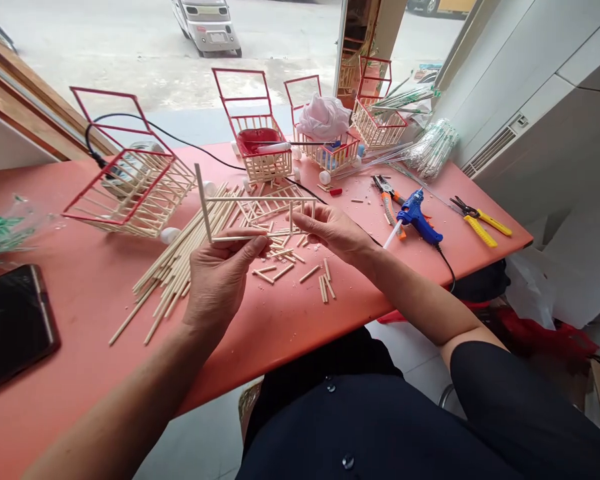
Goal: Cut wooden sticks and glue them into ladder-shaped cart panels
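My left hand (220,277) is closed on the lower rail of a small stick frame (253,200), a light wooden rectangle with one long upright and short posts. My right hand (333,230) pinches the frame's right end near a short post. The frame is held just above the pink table (80,293). Under it lie a pile of long wooden sticks (180,257) and short cut stick pieces (325,283).
A blue glue gun (417,217) with a black cord, orange pliers (387,193) and yellow cutters (480,220) lie right of my hands. Several stick carts with red frames (130,183) stand at the back. A dark phone (13,323) lies at left. Bagged sticks (433,150) rest far right.
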Demonstrator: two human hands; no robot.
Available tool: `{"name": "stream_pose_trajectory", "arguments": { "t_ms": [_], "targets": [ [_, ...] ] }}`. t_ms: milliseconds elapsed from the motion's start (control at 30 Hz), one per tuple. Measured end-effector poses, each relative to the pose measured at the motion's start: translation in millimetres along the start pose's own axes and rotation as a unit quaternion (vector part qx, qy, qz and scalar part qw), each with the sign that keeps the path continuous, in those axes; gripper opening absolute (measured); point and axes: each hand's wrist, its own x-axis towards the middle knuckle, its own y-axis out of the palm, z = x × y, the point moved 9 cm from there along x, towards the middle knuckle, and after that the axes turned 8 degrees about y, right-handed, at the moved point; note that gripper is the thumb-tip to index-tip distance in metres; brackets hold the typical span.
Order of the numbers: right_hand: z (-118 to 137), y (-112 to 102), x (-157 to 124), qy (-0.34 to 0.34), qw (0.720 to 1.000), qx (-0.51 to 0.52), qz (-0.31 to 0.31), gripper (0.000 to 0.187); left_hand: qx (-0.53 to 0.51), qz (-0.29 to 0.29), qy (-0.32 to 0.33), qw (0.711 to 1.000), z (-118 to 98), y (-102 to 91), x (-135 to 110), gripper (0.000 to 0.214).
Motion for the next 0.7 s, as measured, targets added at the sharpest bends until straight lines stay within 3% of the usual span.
{"name": "stream_pose_trajectory", "arguments": {
  "t_ms": [700],
  "targets": [
    [6.6, 2.7, -1.6, -0.030, 0.999, -0.037, -0.016, 0.069, 0.004, -0.005, -0.001, 1.000, -0.7, 1.2, -6.2, 0.019]
  ]
}}
